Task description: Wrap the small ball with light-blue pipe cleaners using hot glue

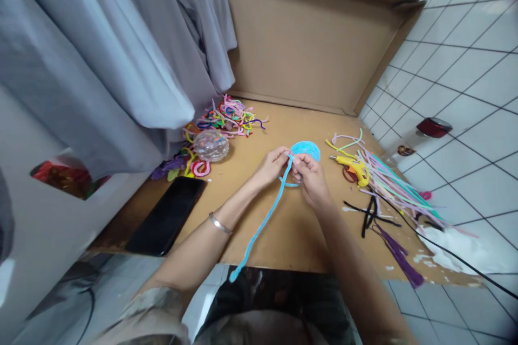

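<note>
Together, your left hand (272, 166) and right hand (309, 177) pinch the blue pipe cleaner (265, 218) beside its coiled disc (306, 150), keeping the winding tight above the tabletop (291, 232).

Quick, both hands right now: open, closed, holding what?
Left hand: closed, grip on the blue pipe cleaner beside the blue coil.
Right hand: closed, pinching the same blue pipe cleaner.

White tiled floor (465, 64); cardboard sheet (307, 43) propped behind wooden table (283, 232); grey cloth (121, 38) hanging left.
</note>
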Tool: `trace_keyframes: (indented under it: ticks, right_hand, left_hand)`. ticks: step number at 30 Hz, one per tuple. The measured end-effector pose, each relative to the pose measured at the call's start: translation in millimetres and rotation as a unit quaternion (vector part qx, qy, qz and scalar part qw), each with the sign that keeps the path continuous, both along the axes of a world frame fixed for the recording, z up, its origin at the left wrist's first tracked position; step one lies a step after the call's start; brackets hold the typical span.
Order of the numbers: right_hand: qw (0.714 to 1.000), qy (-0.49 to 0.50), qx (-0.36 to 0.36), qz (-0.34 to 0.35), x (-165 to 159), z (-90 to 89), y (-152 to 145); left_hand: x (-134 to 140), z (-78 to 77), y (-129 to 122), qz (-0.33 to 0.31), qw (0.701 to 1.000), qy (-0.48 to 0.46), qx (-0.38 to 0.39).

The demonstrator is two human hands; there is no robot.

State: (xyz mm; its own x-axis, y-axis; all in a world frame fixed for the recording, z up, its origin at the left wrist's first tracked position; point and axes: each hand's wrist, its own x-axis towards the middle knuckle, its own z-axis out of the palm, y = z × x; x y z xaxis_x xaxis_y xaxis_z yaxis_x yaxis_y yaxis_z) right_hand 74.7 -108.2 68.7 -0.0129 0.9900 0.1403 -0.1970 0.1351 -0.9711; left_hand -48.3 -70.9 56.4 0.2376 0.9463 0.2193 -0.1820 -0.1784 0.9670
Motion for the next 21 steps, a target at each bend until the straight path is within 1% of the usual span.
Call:
trace_keyframes:
  ticks: [3, 7, 9, 11, 13, 15, 17, 19, 20, 21]
  right_hand:
    - [0.999, 0.007, -0.003, -0.032, -5.1, -12.5, 3.1]
    - [0.999, 0.012, 0.014, -0.051, -11.6, -21.7, 6.6]
    - [0.999, 0.012, 0.023, -0.044, -14.2, -21.7, 6.4]
    - [0.999, 0.012, 0.016, -0.028, -16.6, -20.1, 4.4]
    - [1.0, 0.015, 0.001, -0.01, -18.8, -19.1, 0.3]
    - [1.0, 0.019, -0.015, 0.003, -20.4, -19.8, -6.5]
    - [1.0, 0.012, -0.018, 0.009, -20.9, -22.5, -15.5]
    - [1.0, -0.01, 0.001, 0.004, -20.5, -26.4, -24.0]
    - [1.0, -0.021, 0.014, -0.007, -20.0, -28.5, -26.8]
    - [1.0, -0.021, 0.015, -0.011, -19.4, -30.5, -28.1]
  left_hand:
    - [-1.6, -3.4, 1.0, 0.032, 0.999, 0.03, 0.015]
    - [-5.0, 0.3, -4.8, 0.086, 0.991, 0.087, 0.063]
    - [-2.6, 1.5, -8.2, 0.106, 0.988, 0.078, 0.076]
    - [1.4, 0.3, -9.5, 0.12, 0.989, 0.042, 0.07]
    - [3.4, -3.0, -6.9, 0.125, 0.991, 0.008, 0.05]
    - [0.2, -6.6, 0.4, 0.134, 0.99, 0.006, 0.04]
    - [-7.2, -9.0, 10.9, 0.183, 0.982, 0.024, 0.05]
    - [-14.0, -10.4, 21.0, 0.327, 0.943, 0.024, 0.05]
    - [-15.4, -11.5, 24.7, 0.352, 0.934, 0.029, 0.047]
    - [-15.0, -13.3, 27.1, 0.343, 0.937, 0.039, 0.052]
